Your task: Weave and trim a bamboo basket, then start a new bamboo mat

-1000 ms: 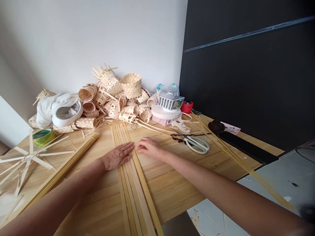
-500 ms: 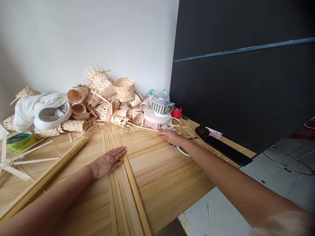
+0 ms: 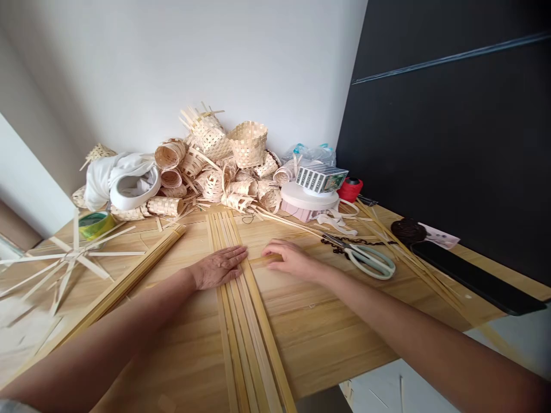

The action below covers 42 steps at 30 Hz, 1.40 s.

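Observation:
Several long pale strips [image 3: 253,338] lie side by side on the wooden table [image 3: 327,332], running from the front edge towards the back. My left hand [image 3: 220,267] rests flat across them, fingers together and stretched out. Just right of the strips, my right hand [image 3: 286,258] hovers at or just above the table with its fingers loosely curved and apart, and nothing shows in it. Scissors [image 3: 370,261] with pale green handles lie to the right of that hand. Left of my left hand is a thick bundle of strips [image 3: 142,269].
Woven baskets [image 3: 248,143] are heaped against the wall. Beside them are a round white stand [image 3: 310,197], a box [image 3: 321,179] and red thread [image 3: 349,189]. A star of crossed strips [image 3: 73,254] and green tape [image 3: 93,226] lie left. A black bar [image 3: 477,278] sits right.
My right hand has come back from beside the round stand towards the strips, uncovering the scissors. The view has shifted left; my left hand still lies on the strips.

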Tool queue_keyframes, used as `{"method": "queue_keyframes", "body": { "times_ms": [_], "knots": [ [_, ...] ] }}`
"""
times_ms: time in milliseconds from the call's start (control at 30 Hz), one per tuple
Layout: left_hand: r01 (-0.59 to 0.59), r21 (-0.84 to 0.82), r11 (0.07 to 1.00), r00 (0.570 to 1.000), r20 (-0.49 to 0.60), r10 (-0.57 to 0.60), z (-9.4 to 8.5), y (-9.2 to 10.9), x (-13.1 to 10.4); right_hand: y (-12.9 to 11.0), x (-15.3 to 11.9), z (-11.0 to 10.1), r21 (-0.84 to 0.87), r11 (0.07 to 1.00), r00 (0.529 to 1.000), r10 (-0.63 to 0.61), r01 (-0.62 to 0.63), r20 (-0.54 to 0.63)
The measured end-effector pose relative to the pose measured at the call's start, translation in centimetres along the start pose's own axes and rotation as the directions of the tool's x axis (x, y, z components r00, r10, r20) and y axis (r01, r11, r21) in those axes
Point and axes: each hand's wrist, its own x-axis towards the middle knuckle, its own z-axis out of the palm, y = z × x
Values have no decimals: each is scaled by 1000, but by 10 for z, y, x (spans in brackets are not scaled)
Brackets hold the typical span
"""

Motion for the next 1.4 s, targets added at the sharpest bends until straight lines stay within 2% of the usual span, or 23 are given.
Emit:
{"method": "queue_keyframes", "body": {
  "times_ms": [67, 167, 367, 767, 867, 1067, 1267, 1400],
  "knots": [
    [5, 7, 1000, 1000, 14, -5, -2, 1, 0, -11, 8, 11, 28, 1000, 1000, -4, 4, -8],
    [16, 22, 1000, 1000, 15, -16, -3, 4, 0, -14, 14, 20, 70, 997, 999, 27, -24, -41],
    [23, 60, 998, 999, 47, -26, -2, 6, 1, -11, 15, 25, 91, 994, 994, 62, -54, -90],
    [8, 79, 997, 999, 32, -11, -1, 4, 0, -18, 11, 35, -1, 994, 978, 108, -110, -180],
    [5, 55, 998, 1000, 8, -5, 0, 4, 0, -19, 11, 35, -6, 994, 978, 109, -111, -177],
    [40, 35, 999, 998, 36, -42, 0, 8, 1, -17, 15, 37, -14, 993, 983, 115, -118, -143],
    [45, 5, 999, 998, 45, -45, 3, 7, 2, -21, 13, 43, -92, 985, 976, 128, -146, -177],
    [47, 24, 999, 997, 60, -48, 1, 7, 2, -21, 17, 35, -121, 982, 983, 128, -144, -131]
  ]
}}
